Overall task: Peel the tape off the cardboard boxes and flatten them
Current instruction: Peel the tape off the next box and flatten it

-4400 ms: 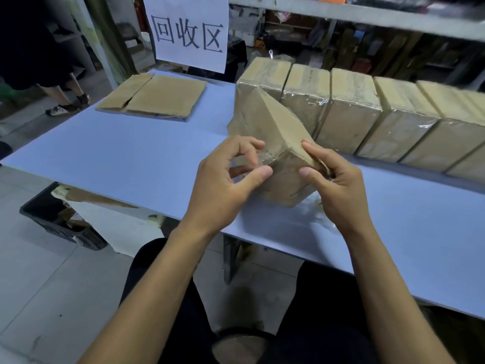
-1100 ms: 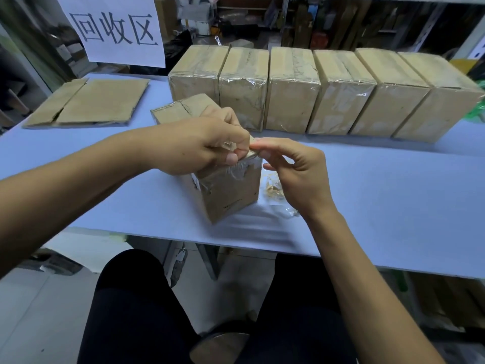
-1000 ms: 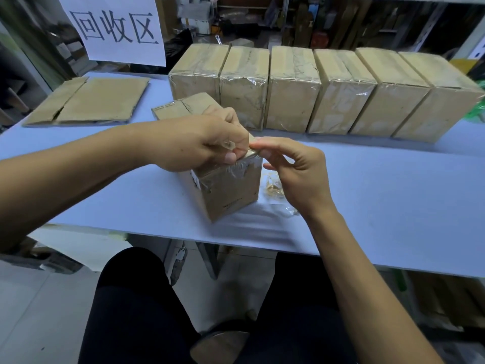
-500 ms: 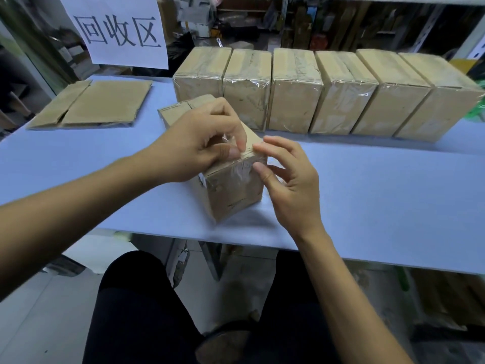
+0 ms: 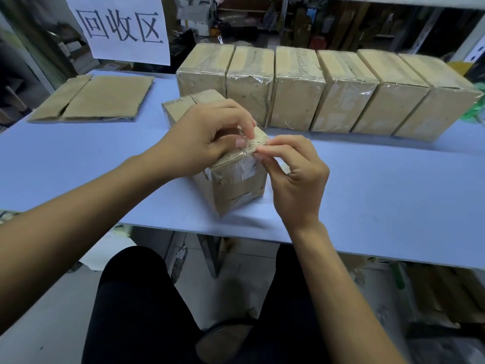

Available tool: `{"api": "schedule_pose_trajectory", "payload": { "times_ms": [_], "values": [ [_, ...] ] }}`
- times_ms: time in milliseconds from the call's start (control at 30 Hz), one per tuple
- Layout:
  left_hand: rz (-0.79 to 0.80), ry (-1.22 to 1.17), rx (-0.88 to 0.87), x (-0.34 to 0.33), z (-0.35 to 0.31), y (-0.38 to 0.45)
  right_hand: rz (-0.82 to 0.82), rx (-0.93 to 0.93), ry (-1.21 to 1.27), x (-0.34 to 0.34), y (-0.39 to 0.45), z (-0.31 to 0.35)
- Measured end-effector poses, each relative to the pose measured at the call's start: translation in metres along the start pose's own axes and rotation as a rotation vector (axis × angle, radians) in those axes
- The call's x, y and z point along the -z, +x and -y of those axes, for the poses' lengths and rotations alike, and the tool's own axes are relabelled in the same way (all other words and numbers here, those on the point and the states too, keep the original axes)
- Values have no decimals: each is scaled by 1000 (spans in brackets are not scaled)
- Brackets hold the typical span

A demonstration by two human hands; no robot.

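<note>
The cardboard box [image 5: 231, 179] you are working on stands on the desk [image 5: 367, 195] right under your fingers, its top seam and near face covered in clear tape [image 5: 242, 168]. Your left hand [image 5: 204, 140] lies over the top of the box, its thumb and forefinger pinched together at the taped top edge. Your right hand [image 5: 294, 177] comes in from the other side, thumb and forefinger pinching at the same edge, so the two sets of fingertips nearly meet; whether either pinch has a loose tape end in it, you cannot tell. Just beyond your fingers, a row of six taped boxes [image 5: 325, 90] stands side by side. Well off to the left of your left hand lies a sheet of flattened cardboard [image 5: 99, 99], and beyond it hangs a white paper sign [image 5: 120, 27].
</note>
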State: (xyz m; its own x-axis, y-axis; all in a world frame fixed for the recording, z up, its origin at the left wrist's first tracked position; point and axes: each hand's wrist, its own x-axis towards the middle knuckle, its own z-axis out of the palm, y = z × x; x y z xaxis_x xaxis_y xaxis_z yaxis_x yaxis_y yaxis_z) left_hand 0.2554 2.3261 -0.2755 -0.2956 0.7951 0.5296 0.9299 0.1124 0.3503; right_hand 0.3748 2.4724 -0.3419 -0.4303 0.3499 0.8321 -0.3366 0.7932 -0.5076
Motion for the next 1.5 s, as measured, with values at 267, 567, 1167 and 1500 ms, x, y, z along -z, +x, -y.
{"api": "schedule_pose_trajectory", "payload": {
  "times_ms": [267, 567, 1167, 1500],
  "values": [
    [0, 10, 8, -1, 4, 2, 148, 88, -175, 2, -13, 5],
    [-7, 0, 25, -3, 4, 1, 64, -488, 259, 21, -28, 10],
    [-37, -16, 42, -5, 1, 1, 226, -383, 169, 0, -21, 27],
    [-75, 7, -4, -3, 0, -1, 141, -691, 591, 5, -4, 55]
  ]
}}
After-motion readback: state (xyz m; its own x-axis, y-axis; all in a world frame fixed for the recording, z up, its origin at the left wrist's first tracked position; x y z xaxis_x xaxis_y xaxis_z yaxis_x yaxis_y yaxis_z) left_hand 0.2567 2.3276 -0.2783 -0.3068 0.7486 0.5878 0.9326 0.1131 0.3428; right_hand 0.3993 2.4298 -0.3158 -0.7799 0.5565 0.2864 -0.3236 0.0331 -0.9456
